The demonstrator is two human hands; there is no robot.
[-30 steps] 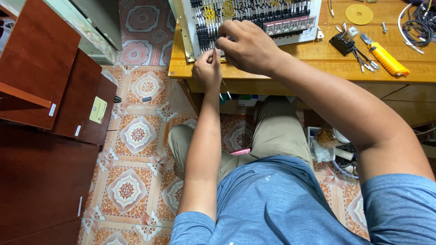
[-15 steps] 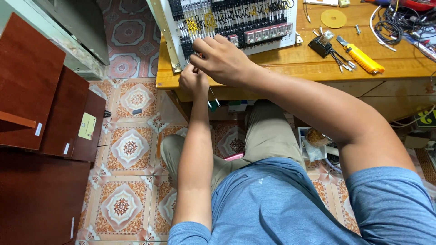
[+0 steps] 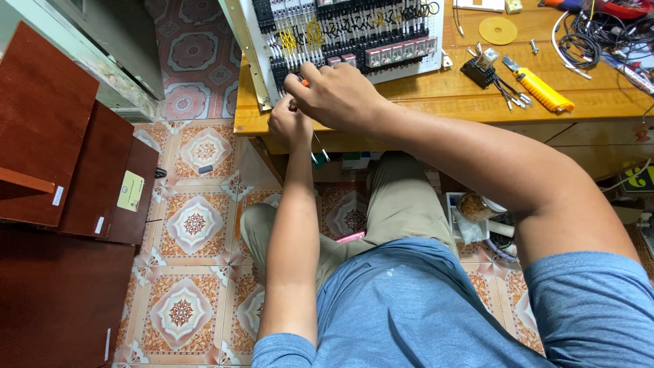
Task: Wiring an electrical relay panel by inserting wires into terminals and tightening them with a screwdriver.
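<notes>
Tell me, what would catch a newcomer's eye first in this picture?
Most striking is the white wiring panel, dense with black terminal blocks and white wires, lying on the wooden table at top centre. The person's left hand and right hand meet at its near edge. To the right lies a yellow utility knife, and ornate patterned floor tiles spread below.

Wiring panel lies on workbench, at its left end. Both hands meet at panel's near edge: left hand just left of right hand. Utility knife lies right of panel; cable coil behind knife.
</notes>
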